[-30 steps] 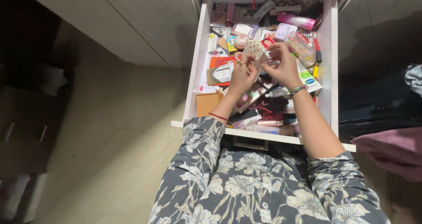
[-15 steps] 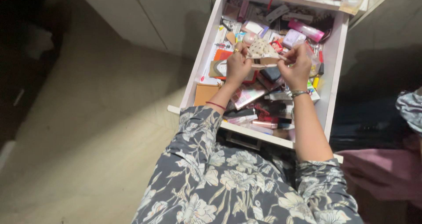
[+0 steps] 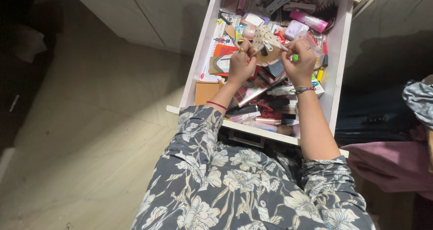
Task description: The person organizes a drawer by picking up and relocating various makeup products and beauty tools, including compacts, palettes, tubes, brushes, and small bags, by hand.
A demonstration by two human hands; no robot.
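Both hands are up over the open white drawer (image 3: 336, 72), working at one small thing between them — a beige pouch (image 3: 266, 47) with a dotted pattern, held above the clutter near the drawer's middle, a little toward its far end. The left hand (image 3: 241, 64) is closed on the pouch's left edge, fingers curled in, a ring showing on one finger and a thin red thread round the wrist. The right hand (image 3: 300, 62) is closed too, pinching at the pouch's right side where a small metal clip or pull (image 3: 269, 45) sticks out; a beaded bracelet (image 3: 303, 90) sits on that wrist. Below the hands the drawer is packed edge to edge: a pink tube (image 3: 309, 20) lies near the far right corner, an orange box (image 3: 224, 50) sits against the left wall just beside the left hand, a brown cardboard piece (image 3: 206, 91) fills the near left corner, and a make-up palette (image 3: 250, 92) lies tilted beneath the left wrist. A rose-coloured tube (image 3: 267, 121) rests along the near edge. The person's sleeves are dark grey with a pale floral print — both forearms reach in over the drawer's near edge. To the right of the drawer lies a mauve cloth (image 3: 392, 164).
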